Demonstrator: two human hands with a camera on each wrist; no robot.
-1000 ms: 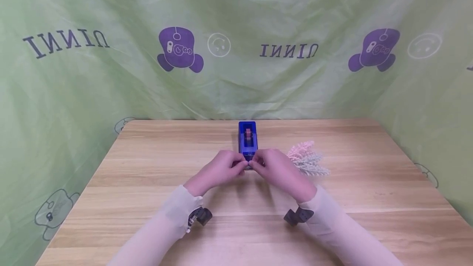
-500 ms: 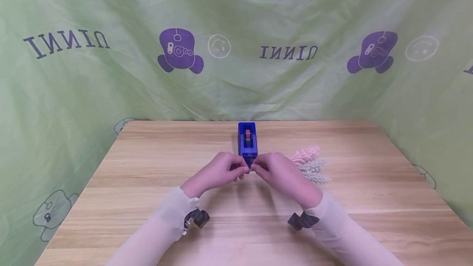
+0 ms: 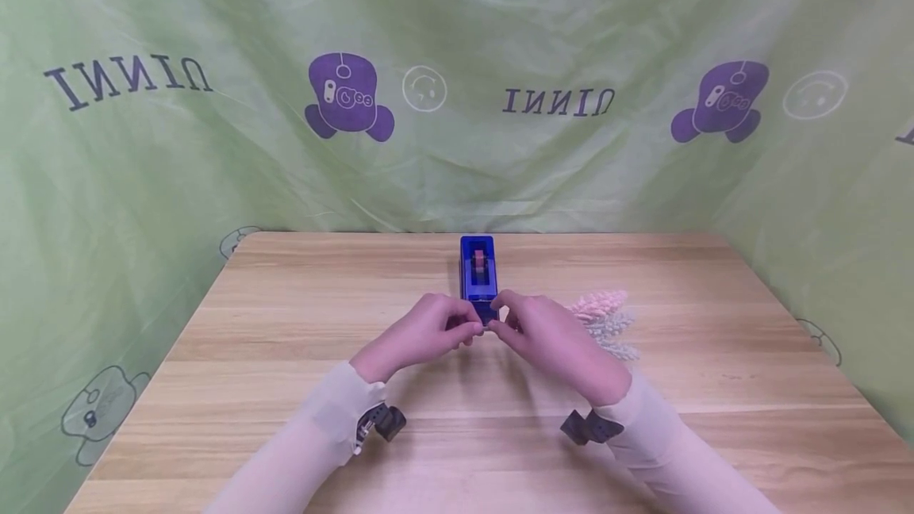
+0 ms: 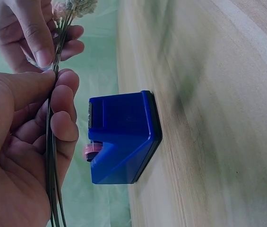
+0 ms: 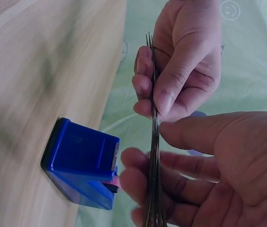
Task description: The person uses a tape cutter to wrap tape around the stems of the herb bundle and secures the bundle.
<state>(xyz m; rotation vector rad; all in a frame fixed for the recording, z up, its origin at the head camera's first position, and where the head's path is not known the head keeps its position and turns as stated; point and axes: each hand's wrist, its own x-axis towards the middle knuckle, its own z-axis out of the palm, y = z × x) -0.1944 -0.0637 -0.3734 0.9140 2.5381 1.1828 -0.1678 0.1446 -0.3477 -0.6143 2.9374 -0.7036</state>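
A small bunch of pink and pale grey flowers (image 3: 601, 309) lies across both hands, its thin dark stems (image 4: 51, 156) showing in the wrist views. My left hand (image 3: 427, 330) grips those stems between thumb and curled fingers. Closer to the blooms, my right hand (image 3: 553, 343) has its thumb against the stems and its fingers bent behind them. A shiny clear band, which looks like tape (image 5: 155, 125), sits on the stems between the two thumbs. Just beyond the hands stands a blue tape dispenser (image 3: 478, 268) with a pinkish roll inside; the hands hide part of its front.
Everything stands over a wood-grain table (image 3: 286, 300). Behind it hangs a green printed cloth (image 3: 464, 165), which also runs along both sides. Each wrist carries a small black camera, the left camera (image 3: 385, 421) and the right camera (image 3: 591, 427).
Both hands have come slightly toward the body from the dispenser. The right hand has shifted a little right, its fingers parting somewhat, and the blooms have moved down and slightly right.
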